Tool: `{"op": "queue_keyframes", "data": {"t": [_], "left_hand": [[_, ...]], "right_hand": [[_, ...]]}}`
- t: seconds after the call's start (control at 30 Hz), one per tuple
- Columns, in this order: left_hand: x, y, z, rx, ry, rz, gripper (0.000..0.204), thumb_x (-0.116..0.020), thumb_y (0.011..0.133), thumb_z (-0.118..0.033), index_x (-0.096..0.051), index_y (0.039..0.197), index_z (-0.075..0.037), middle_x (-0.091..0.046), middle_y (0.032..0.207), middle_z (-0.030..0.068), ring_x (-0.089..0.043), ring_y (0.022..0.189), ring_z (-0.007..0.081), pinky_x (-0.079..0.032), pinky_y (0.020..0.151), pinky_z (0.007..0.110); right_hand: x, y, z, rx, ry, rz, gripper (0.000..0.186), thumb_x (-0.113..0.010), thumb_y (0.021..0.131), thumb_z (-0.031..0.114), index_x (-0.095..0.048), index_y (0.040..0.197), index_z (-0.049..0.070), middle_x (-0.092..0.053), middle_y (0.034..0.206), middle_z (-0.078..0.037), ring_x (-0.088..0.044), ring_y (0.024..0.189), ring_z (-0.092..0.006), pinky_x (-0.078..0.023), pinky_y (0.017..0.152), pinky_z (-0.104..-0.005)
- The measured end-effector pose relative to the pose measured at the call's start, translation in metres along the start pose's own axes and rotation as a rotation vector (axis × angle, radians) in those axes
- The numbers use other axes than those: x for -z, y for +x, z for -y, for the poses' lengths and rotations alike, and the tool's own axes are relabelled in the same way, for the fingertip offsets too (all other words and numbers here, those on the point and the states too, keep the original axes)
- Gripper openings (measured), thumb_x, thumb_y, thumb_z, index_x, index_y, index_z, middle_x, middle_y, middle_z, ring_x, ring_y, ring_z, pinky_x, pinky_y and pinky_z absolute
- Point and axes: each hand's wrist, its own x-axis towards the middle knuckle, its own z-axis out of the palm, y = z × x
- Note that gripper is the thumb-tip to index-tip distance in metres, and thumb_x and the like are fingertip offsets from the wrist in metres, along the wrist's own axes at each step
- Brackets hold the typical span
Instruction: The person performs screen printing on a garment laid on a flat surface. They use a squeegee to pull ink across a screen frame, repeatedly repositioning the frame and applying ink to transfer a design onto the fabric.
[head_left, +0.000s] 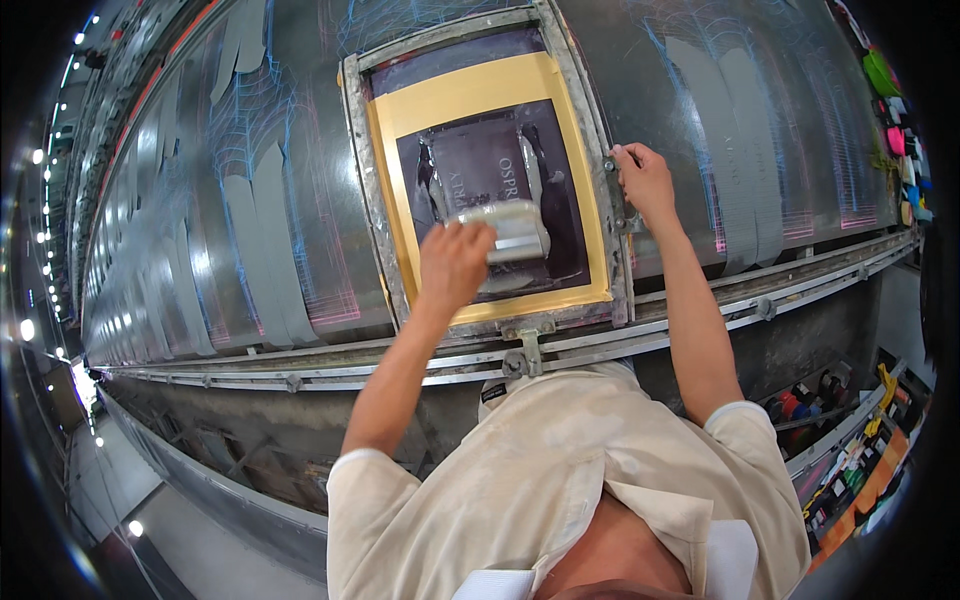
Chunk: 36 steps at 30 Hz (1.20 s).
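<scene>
A screen-printing frame (356, 130) with worn metal bars lies on the long dark table in front of me. Yellow tape (450, 98) borders its dark mesh (470, 145), which carries lettering and pale streaks of ink (533, 165). My left hand (455, 262) is closed around one end of a metallic squeegee (515, 232), slightly smeared by motion, over the lower part of the mesh. At the frame's right bar, my right hand (646, 184) has its fingers curled against the outer edge, beside small metal fittings; the exact grip is partly hidden.
Grey fabric panels (265, 235) lie on the table (640, 120) to both sides, among blue and pink lines. A metal rail (420, 378) runs along the near edge, with a bracket (530, 350) at the frame. Colourful items (895, 140) crowd the far right; a loaded shelf (850, 470) stands lower right.
</scene>
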Motion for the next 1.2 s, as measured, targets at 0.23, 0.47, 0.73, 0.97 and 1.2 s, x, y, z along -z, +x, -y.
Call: {"op": "queue_keyframes", "data": {"t": [0.23,0.47,0.73,0.97,1.2], "left_hand": [[0.024,0.085,0.057,0.096,-0.076,0.038,0.024,-0.081,0.072,-0.015,-0.076,0.096,-0.013,-0.073,0.090,0.0059,-0.070,0.085,0.0308,-0.055,0.074,0.042],[0.022,0.125,0.089,0.089,0.000,0.131,0.014,-0.078,0.075,-0.019,-0.074,0.088,-0.015,-0.071,0.083,0.0082,-0.070,0.080,0.0323,-0.055,0.070,0.045],[0.001,0.005,0.013,0.069,-0.075,0.140,0.034,-0.077,0.062,-0.002,-0.077,0.094,-0.013,-0.072,0.089,0.0050,-0.070,0.082,0.0305,-0.056,0.071,0.042],[0.025,0.066,0.048,0.066,-0.066,0.172,0.021,-0.075,0.070,-0.007,-0.075,0.089,-0.015,-0.072,0.087,0.0059,-0.070,0.081,0.0322,-0.056,0.071,0.043],[0.013,0.124,0.103,0.041,-0.010,0.088,0.017,-0.071,0.070,-0.008,-0.073,0.086,-0.012,-0.070,0.082,0.0097,-0.070,0.079,0.0323,-0.055,0.067,0.045]], "right_hand": [[-0.001,-0.002,0.004,0.022,-0.013,-0.023,0.032,-0.063,0.098,0.036,-0.073,0.100,0.006,-0.069,0.074,-0.011,-0.068,0.071,-0.0242,-0.050,0.071,-0.0377],[-0.014,-0.009,0.014,0.092,-0.069,-0.137,0.035,-0.062,0.097,0.037,-0.071,0.101,0.004,-0.072,0.086,-0.018,-0.069,0.082,-0.0357,-0.051,0.076,-0.0425],[-0.011,-0.006,-0.001,0.070,-0.051,-0.124,0.035,-0.062,0.097,0.039,-0.071,0.103,0.006,-0.070,0.082,-0.017,-0.069,0.079,-0.0332,-0.051,0.076,-0.0429],[-0.005,-0.003,0.013,-0.013,-0.037,-0.025,0.035,-0.063,0.098,0.039,-0.070,0.101,0.006,-0.069,0.082,-0.015,-0.068,0.080,-0.0301,-0.050,0.075,-0.0411],[-0.016,-0.008,0.010,0.071,0.019,-0.190,0.037,-0.069,0.093,0.039,-0.073,0.103,0.004,-0.073,0.087,-0.010,-0.068,0.082,-0.0225,-0.051,0.075,-0.0367]]}}
